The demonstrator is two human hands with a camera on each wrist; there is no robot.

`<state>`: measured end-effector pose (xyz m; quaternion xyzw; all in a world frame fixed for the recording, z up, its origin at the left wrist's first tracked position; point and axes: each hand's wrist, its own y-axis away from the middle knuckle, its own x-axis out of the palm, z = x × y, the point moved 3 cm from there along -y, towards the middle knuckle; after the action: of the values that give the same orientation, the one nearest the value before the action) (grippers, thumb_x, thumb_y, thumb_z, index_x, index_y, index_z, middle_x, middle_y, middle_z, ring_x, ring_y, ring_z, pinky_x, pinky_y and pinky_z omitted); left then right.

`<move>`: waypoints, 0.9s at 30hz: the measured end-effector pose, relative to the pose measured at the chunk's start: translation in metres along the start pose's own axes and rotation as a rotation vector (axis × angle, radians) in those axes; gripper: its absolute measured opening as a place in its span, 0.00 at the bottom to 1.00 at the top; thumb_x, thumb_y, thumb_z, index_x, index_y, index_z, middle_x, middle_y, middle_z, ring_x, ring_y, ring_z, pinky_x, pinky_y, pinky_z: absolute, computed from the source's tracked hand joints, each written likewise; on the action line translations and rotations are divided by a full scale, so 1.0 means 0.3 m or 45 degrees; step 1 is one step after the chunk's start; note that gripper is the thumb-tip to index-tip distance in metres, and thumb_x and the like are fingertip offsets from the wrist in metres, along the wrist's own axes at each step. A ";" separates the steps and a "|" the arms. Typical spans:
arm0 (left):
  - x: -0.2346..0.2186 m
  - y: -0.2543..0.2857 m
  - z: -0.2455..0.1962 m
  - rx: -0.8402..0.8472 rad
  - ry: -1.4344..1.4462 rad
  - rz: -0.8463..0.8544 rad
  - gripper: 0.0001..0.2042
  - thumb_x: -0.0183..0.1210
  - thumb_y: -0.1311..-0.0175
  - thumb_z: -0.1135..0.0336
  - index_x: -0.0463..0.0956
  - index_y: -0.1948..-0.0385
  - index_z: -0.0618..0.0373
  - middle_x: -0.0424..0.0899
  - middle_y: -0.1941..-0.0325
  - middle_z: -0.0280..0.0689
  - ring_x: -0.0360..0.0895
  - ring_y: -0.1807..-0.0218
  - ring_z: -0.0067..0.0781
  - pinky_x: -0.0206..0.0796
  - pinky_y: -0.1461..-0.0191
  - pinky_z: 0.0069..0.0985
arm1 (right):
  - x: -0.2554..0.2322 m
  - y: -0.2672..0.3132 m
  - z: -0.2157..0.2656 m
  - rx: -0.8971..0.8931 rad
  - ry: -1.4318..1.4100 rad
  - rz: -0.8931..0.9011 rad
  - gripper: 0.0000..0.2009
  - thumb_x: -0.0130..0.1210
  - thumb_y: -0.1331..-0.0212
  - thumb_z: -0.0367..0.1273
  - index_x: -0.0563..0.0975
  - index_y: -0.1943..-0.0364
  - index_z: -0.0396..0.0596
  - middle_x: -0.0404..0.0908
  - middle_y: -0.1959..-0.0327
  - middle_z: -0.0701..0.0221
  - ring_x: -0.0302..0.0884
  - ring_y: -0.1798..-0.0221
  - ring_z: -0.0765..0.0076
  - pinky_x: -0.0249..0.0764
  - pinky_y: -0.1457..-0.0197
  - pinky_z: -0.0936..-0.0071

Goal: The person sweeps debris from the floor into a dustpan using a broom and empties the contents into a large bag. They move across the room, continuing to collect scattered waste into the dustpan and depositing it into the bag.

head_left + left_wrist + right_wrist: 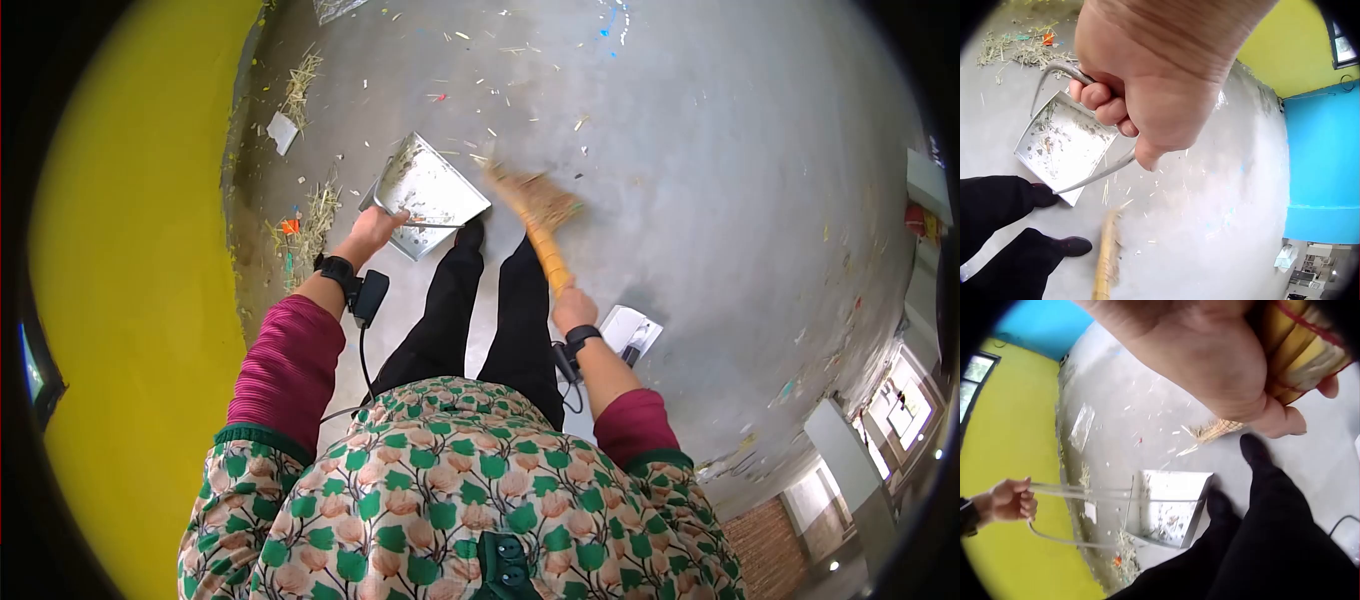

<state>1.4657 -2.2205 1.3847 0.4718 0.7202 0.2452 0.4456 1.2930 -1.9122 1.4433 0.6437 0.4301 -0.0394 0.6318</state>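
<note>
My left hand (374, 229) grips the bent metal handle (1099, 176) of a dustpan, fingers curled round the bar. The pale metal dustpan (432, 185) lies on the floor by my shoes, with dirt and bits of straw scattered inside it. My right hand (573, 308) holds a yellow straw broom (543, 240) by its bound handle. Slightly blurred, the broom's bristles (550, 198) fan out over the floor to the right of the dustpan, apart from it. Up close in the right wrist view, red cord (1310, 324) runs along the broom handle in the hand.
Straw heaps (318, 215) with an orange scrap (290, 227) lie along the yellow wall (140, 300) at left. A white scrap (282, 132) lies farther up. Loose straw and small litter dot the grey floor (700, 200). A white object (628, 330) stands beside my right wrist.
</note>
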 end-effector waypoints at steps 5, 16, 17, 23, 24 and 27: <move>-0.030 0.025 -0.046 -0.034 -0.021 0.046 0.25 0.47 0.54 0.48 0.70 0.71 0.69 0.72 0.69 0.54 0.69 0.62 0.46 0.59 0.60 0.31 | -0.122 0.157 -0.007 -0.181 -0.036 0.198 0.25 0.51 0.66 0.31 0.62 0.56 0.50 0.73 0.69 0.58 0.70 0.63 0.54 0.67 0.61 0.64; 0.025 0.130 0.177 -0.234 0.386 0.026 0.23 0.50 0.53 0.52 0.69 0.69 0.70 0.73 0.71 0.46 0.70 0.68 0.36 0.59 0.64 0.28 | -0.238 -0.119 0.111 -0.043 0.054 -0.176 0.20 0.44 0.56 0.31 0.61 0.55 0.42 0.74 0.70 0.60 0.72 0.66 0.56 0.69 0.64 0.65; 0.007 0.133 0.165 -0.233 0.394 0.019 0.23 0.50 0.53 0.52 0.69 0.69 0.70 0.73 0.71 0.46 0.70 0.68 0.36 0.59 0.64 0.28 | -0.201 -0.111 0.153 -0.074 0.092 -0.174 0.18 0.42 0.54 0.31 0.62 0.56 0.42 0.74 0.70 0.61 0.72 0.66 0.56 0.69 0.64 0.66; -0.004 0.140 0.090 -0.280 0.543 0.049 0.22 0.50 0.51 0.54 0.68 0.65 0.68 0.73 0.66 0.45 0.68 0.65 0.33 0.58 0.61 0.26 | -0.129 0.044 0.176 -0.262 0.195 0.131 0.24 0.50 0.63 0.32 0.62 0.54 0.52 0.73 0.67 0.61 0.71 0.62 0.58 0.67 0.59 0.67; -0.005 0.130 0.099 -0.293 0.521 0.074 0.22 0.50 0.51 0.54 0.68 0.65 0.69 0.73 0.66 0.44 0.68 0.64 0.33 0.58 0.61 0.26 | -0.145 0.054 0.142 -0.198 0.177 0.100 0.24 0.50 0.63 0.31 0.62 0.54 0.53 0.73 0.67 0.61 0.71 0.62 0.58 0.67 0.59 0.67; 0.017 0.119 0.121 -0.179 0.586 -0.031 0.18 0.51 0.52 0.52 0.68 0.79 0.63 0.59 0.88 0.30 0.55 0.87 0.21 0.47 0.86 0.20 | -0.209 0.035 0.105 -0.115 0.129 0.013 0.23 0.48 0.61 0.31 0.62 0.54 0.51 0.73 0.67 0.61 0.70 0.62 0.57 0.67 0.60 0.67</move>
<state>1.5131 -2.2028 1.3927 0.3627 0.7895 0.3905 0.3045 1.2755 -1.9687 1.4824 0.6177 0.4595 0.0158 0.6380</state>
